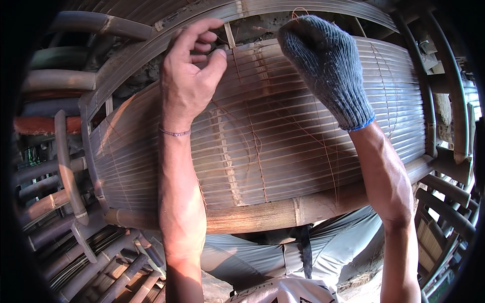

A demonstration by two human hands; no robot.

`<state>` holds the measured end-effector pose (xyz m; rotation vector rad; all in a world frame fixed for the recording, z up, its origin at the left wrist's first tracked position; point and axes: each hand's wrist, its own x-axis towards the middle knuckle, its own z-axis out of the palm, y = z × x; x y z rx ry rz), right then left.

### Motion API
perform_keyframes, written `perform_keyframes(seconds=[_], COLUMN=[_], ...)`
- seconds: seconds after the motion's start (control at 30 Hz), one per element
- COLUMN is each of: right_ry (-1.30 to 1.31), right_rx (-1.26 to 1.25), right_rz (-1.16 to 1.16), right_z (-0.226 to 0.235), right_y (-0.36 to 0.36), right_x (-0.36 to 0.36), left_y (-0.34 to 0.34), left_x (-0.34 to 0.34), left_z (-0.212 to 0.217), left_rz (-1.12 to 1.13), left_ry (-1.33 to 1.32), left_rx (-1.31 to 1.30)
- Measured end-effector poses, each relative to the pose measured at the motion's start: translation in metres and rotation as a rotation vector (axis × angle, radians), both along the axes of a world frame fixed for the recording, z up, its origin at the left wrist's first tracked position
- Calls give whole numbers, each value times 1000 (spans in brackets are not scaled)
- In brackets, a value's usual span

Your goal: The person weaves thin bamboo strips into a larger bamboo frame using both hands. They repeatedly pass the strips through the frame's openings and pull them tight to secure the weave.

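Note:
A panel of thin bamboo slats point(293, 166), bound in rows by reddish-brown thread point(256, 146), lies in front of me. My left hand point(192, 70) is bare, held over its far left part with fingers loosely curled and the thumb apart. I see nothing between those fingers. A grey knitted glove with a blue cuff covers my right hand point(323, 65), closed in a fist at the panel's far edge. Orange thread loops out at the top of that fist; the fingertips are hidden. Close to my left hand, a pale narrow strip point(230, 35) stands up at the far edge.
A round bamboo pole point(257, 217) runs along the panel's near edge, just before my lap. Bamboo rails point(429, 86) frame its right side, and a curved slatted band point(126, 65) its far left. Stacked bamboo poles point(55, 81) crowd the left. Loose threads trail across the slats.

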<state>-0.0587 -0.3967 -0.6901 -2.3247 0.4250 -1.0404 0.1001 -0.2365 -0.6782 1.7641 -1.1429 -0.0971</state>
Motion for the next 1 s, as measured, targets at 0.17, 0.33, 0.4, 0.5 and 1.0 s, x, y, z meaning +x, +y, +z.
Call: perform_keyframes(seconds=[0.17,0.33,0.4,0.5,1.0], right_ry=[139,198,203,165,117], right_rx=[-66,-108,-121,-6,-169], right_rz=[-12,20,43,47,210], right_z=[-13,-16,-14,9,-3], right_y=[2,3,3,11,-20], right_x=[3,6,6,10,21], left_y=[-8,-9,-9,-10,-8], left_x=[0,17,17,15,3], left_z=[-16,-25,-27,-27,-18], left_rz=[-83,-44,-1,51,191], left_ry=[-61,-253,-221,-151,78], left_rx=[83,11,38,17,153])
